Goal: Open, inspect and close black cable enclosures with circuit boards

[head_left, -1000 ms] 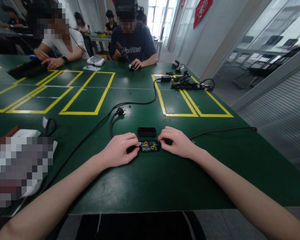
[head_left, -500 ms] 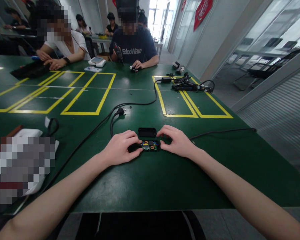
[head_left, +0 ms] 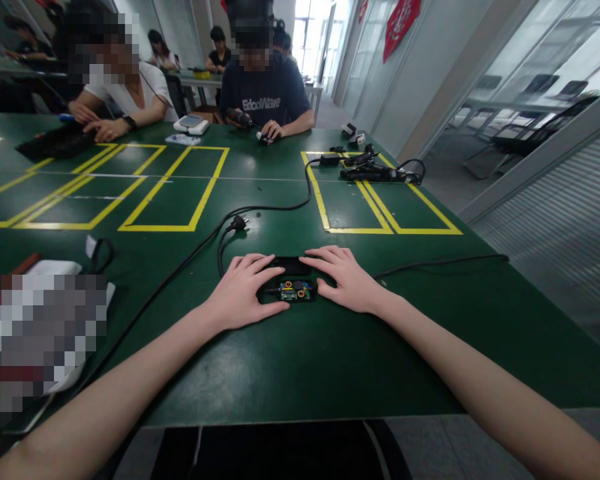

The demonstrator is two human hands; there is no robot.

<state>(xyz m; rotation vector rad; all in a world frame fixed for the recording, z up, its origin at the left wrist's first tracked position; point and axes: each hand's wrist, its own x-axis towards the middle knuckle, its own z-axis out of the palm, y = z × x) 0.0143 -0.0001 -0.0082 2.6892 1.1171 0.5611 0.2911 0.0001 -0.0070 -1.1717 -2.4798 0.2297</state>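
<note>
A small open power adapter (head_left: pixel 293 291) with its circuit board showing lies on the green table (head_left: pixel 290 367) between my hands. Just behind it sits its black cover (head_left: pixel 291 265). My left hand (head_left: pixel 243 291) lies with fingers stretched forward, the fingertips on the cover's left end. My right hand (head_left: pixel 343 281) mirrors it, fingers spread and reaching the cover's right end. Both thumbs rest beside the adapter. A black cable (head_left: pixel 440 263) runs right from the adapter; another cable with a plug (head_left: pixel 236 223) curls away on the left.
Yellow tape rectangles (head_left: pixel 175 190) mark the table. A pile of black cables and adapters (head_left: pixel 377 170) lies far right. Two people sit across the table, one with a dark tool (head_left: pixel 240 117). A blurred white object (head_left: pixel 40 333) sits at my left.
Both hands have opened from a curled grip at the adapter's ends and stretched forward, so the fingertips now reach the black cover behind it.
</note>
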